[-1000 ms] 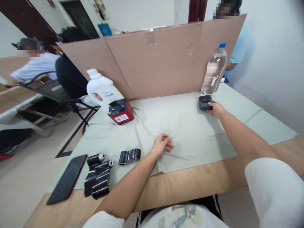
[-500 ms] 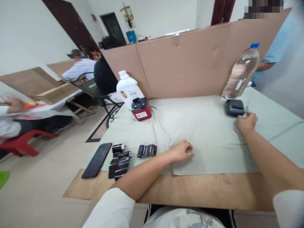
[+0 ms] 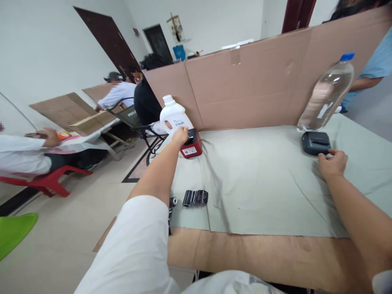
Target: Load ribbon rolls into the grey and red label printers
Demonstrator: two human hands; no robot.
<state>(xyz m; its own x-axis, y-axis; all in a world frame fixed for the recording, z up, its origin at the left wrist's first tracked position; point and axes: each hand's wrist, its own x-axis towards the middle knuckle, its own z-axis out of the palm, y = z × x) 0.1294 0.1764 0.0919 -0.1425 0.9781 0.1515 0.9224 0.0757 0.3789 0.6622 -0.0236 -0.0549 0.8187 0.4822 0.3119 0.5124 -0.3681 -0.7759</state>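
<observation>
My left hand [image 3: 180,136] reaches to the back left of the table, fingers bent down at the top of a red and black box [image 3: 192,149] with a white label. Its fingertips are partly hidden. Right behind that box stands a white handled jug [image 3: 174,111]. At the right, my right hand [image 3: 333,162] has its thumb and fingers closed at the near right corner of a small dark grey device [image 3: 317,143], which lies flat. A short strip of black wrapped rolls [image 3: 195,198] lies near the front left. More black rolls [image 3: 172,204] show partly behind my left arm.
A large clear bottle [image 3: 326,96] with a blue cap leans against the cardboard screen [image 3: 245,94] at the back right. Pale cloth [image 3: 257,179] covers the table, with a bare wooden edge [image 3: 245,249] in front. People sit at the left; another person stands behind the screen.
My left hand has moved from the front middle of the table back and left to the red and black box. My right hand stays at the dark grey device. The view has shifted slightly.
</observation>
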